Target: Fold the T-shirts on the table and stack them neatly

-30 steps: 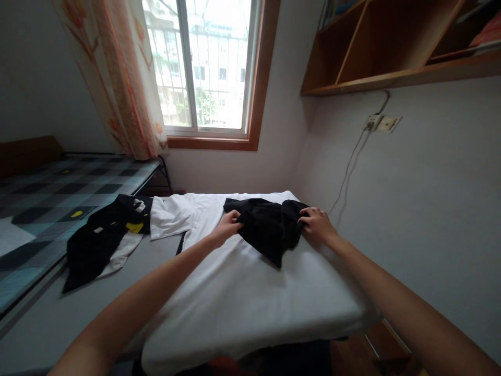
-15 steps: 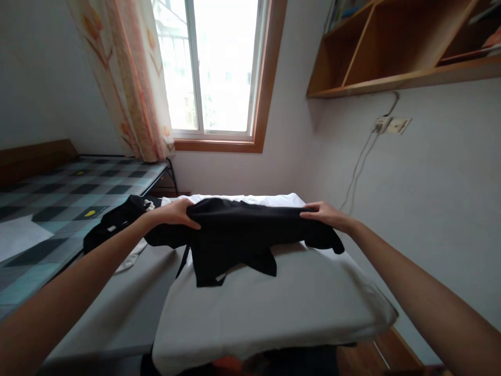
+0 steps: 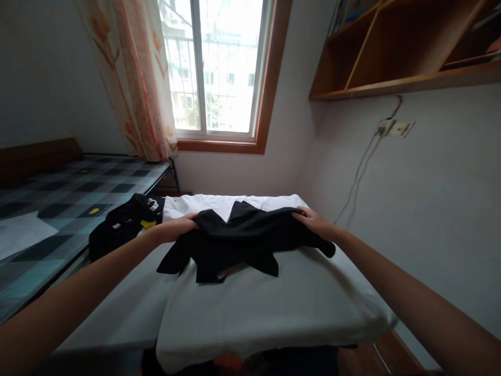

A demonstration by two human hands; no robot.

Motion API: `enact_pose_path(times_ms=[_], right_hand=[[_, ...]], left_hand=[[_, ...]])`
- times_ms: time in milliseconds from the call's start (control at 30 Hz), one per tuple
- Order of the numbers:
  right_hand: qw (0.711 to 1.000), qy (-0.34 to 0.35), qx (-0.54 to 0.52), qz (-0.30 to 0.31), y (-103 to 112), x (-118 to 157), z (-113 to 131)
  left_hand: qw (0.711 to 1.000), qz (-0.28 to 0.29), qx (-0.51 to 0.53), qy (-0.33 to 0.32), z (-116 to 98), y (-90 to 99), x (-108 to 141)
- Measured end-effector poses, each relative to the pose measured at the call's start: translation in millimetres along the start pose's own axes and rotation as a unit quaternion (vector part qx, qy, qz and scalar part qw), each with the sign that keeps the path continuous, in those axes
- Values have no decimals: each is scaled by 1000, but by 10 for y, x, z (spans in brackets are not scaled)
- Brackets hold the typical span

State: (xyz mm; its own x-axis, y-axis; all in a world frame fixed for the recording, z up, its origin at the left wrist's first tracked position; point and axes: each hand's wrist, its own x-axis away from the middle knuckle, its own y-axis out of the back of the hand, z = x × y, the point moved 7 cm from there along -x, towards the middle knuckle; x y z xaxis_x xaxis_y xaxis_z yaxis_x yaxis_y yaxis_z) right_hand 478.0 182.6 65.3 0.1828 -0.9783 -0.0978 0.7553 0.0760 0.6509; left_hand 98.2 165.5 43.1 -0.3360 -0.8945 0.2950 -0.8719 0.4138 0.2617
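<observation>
A black cloth garment point(image 3: 238, 245) lies bunched across a white-covered padded board point(image 3: 282, 308), its exact kind unclear. My left hand point(image 3: 180, 226) grips its upper left edge, the fingers partly hidden by the cloth. At the upper right edge, my right hand point(image 3: 313, 221) pinches the fabric between thumb and fingers. Between the two hands the cloth sags, and pointed flaps hang toward me. Behind it a white cloth point(image 3: 203, 202) covers the far part of the surface.
Dark clothes point(image 3: 125, 222) with a yellow patch are heaped at the left. A checked bed point(image 3: 113, 183) holds a white paper sheet point(image 3: 27, 232). Ahead is a window point(image 3: 219, 73) with a curtain point(image 3: 136, 78). A wooden shelf point(image 3: 395, 86) hangs at right above a socket point(image 3: 391, 128) with cords.
Both hands have drawn slightly closer together. The stretched top edge of the black garment now sags and folds in the middle, and a flap has dropped at its left.
</observation>
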Motion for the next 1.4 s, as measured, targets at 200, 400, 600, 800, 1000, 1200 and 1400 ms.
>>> enact_pose_path(times_ms=[200,400,600,800,1000,1200,1400], right_hand=[[988,-80,-130,24,51,113,51],[950,-54,130,277,-315,353,-61],[998,8,-42,40,-263,180,86],[971,-75,-224,41,-377,208,128],[942,-36,26,333,-822,479,193],[968,22,205,140,-847,21,320],[944,73,87,-310,150,-615,850]], left_hand=[[955,98,-276,-42,-17,-302,165],[880,-76,-448,-136,-69,16,-10],[921,-164,-262,-235,-389,379,-52],[959,-27,-227,-169,-335,251,68],[851,-45,-511,-113,-11,186,41],[767,-218,-579,-170,-344,473,-101],[659,-429,-560,-260,-1245,804,-20]])
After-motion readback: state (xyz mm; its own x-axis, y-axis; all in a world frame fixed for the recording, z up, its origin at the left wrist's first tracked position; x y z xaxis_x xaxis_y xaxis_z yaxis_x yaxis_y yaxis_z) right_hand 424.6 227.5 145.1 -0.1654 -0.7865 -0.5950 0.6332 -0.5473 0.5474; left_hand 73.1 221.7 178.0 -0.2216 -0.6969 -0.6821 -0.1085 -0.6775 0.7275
